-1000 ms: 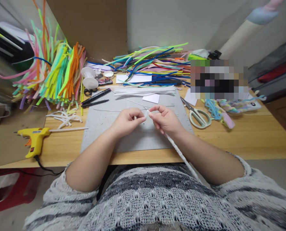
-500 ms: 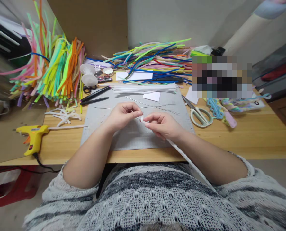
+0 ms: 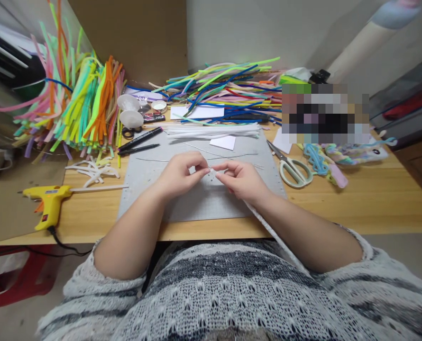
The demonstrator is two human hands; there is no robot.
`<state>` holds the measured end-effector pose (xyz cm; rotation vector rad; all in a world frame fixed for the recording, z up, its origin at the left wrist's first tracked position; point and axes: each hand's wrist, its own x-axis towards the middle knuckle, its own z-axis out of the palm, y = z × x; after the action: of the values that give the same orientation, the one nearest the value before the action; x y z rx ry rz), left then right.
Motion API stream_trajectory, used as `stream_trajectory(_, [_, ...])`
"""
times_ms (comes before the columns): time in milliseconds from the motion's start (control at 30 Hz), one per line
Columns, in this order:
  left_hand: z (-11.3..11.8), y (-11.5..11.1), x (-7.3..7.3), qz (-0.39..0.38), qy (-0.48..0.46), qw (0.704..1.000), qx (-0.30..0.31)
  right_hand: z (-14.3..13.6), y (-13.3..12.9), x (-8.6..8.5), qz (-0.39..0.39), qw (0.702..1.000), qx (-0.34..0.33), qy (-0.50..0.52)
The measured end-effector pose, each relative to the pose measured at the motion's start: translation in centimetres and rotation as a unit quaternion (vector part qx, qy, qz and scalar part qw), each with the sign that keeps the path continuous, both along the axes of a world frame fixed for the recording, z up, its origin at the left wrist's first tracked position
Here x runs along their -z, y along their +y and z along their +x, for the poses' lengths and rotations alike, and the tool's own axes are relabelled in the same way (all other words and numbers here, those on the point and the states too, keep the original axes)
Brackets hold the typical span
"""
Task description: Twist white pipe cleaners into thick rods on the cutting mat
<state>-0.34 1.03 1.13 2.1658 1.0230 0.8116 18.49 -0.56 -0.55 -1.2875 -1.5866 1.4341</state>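
Over the grey mat [image 3: 193, 203], my left hand [image 3: 184, 175] pinches something small and white at its fingertips, too small to make out. Facing it, my right hand [image 3: 241, 180] is closed on a white fuzzy strip [image 3: 268, 226], which runs from under the palm down past the table edge along my right forearm. The fingertips of both hands nearly meet at a small white piece. Behind the hands, thin wires [image 3: 150, 160] and a white card [image 3: 223, 142] lie on the mat.
A yellow glue gun [image 3: 50, 201] and white cut strips [image 3: 93, 169] lie left. Scissors [image 3: 294, 170] sit right of the mat. Black markers [image 3: 140, 139], white stems [image 3: 214, 131] and colourful pipe cleaners [image 3: 228, 90] are behind; a bundle [image 3: 90, 104] stands back left.
My fingertips have come closer together, and the white loop between them now shows less. The left hand has shifted slightly; the strip is still in my right hand.
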Motion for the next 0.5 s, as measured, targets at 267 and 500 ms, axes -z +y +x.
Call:
stream_trajectory(267, [-0.8,0.6,0.0,-0.235,-0.116,0.965,0.008,0.2,-0.4,-0.2,-0.071,0.988,-0.122,0.065])
stream_trajectory(500, [0.1,0.4,1.3,-0.389,-0.221,0.894,0.007,0.3,-0.1,-0.3,-0.087,0.984,-0.043,0.148])
